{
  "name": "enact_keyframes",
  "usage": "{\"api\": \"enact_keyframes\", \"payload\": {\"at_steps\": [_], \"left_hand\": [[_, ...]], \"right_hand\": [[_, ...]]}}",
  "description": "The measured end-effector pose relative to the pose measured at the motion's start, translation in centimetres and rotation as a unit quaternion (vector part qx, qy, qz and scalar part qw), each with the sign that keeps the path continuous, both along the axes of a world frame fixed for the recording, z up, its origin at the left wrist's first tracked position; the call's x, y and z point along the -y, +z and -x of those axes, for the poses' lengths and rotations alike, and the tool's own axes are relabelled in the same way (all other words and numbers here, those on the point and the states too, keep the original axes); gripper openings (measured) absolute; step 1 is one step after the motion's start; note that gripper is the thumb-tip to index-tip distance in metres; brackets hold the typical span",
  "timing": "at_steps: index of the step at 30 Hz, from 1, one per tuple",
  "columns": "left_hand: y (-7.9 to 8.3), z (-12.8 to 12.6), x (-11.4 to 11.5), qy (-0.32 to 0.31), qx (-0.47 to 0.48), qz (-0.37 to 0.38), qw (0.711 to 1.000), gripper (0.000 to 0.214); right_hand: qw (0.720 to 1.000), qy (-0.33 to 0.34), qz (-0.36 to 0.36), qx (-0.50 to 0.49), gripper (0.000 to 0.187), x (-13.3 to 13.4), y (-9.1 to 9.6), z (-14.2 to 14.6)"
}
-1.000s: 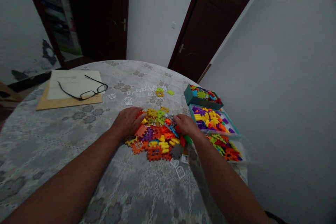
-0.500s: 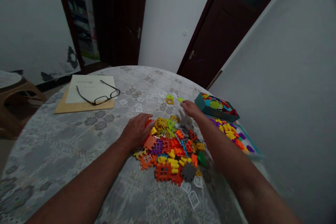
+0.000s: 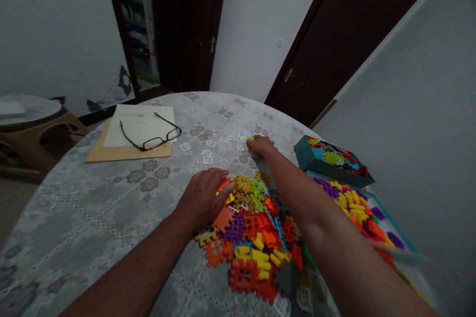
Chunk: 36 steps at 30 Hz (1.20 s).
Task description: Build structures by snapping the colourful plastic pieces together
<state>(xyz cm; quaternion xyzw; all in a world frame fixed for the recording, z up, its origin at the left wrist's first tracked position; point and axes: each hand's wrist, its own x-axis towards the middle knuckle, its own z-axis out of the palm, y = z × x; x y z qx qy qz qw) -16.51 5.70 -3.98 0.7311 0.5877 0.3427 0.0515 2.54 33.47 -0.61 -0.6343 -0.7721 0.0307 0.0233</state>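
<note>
My left hand (image 3: 205,194) rests at the left side of a heap of plastic building pieces (image 3: 243,228), its thumb apart from the fingers and lying by orange and yellow pieces. Farther out on the table, my right hand (image 3: 263,144) has its fingertips closed on a lime-green building piece (image 3: 251,137). That hand partly hides the yellowish piece beneath it. Small white window-shaped pieces (image 3: 223,139) lie scattered just left of my right hand. In the heap are red, orange, purple, yellow, blue and green pieces; my right forearm covers part of its right side.
A teal box (image 3: 303,158) of colourful pieces stands at the right, with a shallow tray (image 3: 399,235) of yellow, purple and orange pieces before it. Black-framed glasses (image 3: 153,143) lie on papers (image 3: 111,126) at the left. A patterned cloth (image 3: 134,208) covers the round table.
My right hand has moved left with the lime-green piece, onto the spot where a yellow ring-like piece lay. My left hand stays beside the heap. The camera view has shifted.
</note>
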Motion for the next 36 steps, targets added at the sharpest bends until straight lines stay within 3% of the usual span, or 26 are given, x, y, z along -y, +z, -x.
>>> {"api": "enact_keyframes", "payload": {"at_steps": [3, 6, 14, 22, 27, 31, 36], "left_hand": [[0.1, 0.0, 0.0, -0.003, -0.008, -0.001, 1.000, 0.043], [0.4, -0.1, 0.1, -0.005, -0.015, -0.008, 1.000, 0.040], [0.2, -0.3, -0.2, -0.006, -0.037, -0.027, 0.999, 0.036], [-0.1, -0.4, -0.2, -0.007, -0.037, -0.035, 0.999, 0.030], [0.2, -0.4, 0.0, -0.007, -0.032, -0.036, 0.999, 0.026], [0.1, -0.3, -0.1, -0.010, -0.031, -0.036, 0.999, 0.025], [-0.4, 0.0, -0.3, -0.020, -0.030, -0.041, 0.999, 0.026]], "right_hand": [[1.000, -0.022, 0.012, 0.002, 0.066, 1.3, -0.5, 0.8], [1.000, 0.007, 0.023, 0.005, 0.063, 3.0, -0.3, 0.2], [0.997, 0.055, 0.050, 0.018, 0.053, 8.7, 1.7, -3.6], [0.993, 0.102, 0.054, -0.036, 0.025, 14.4, 2.8, -7.2], [0.989, 0.111, 0.033, -0.091, 0.018, 18.9, 2.5, -8.2], [0.969, 0.163, 0.016, -0.185, 0.018, 23.2, 2.2, -8.5], [0.934, 0.220, -0.079, -0.271, 0.021, 28.5, 2.3, -10.0]]}}
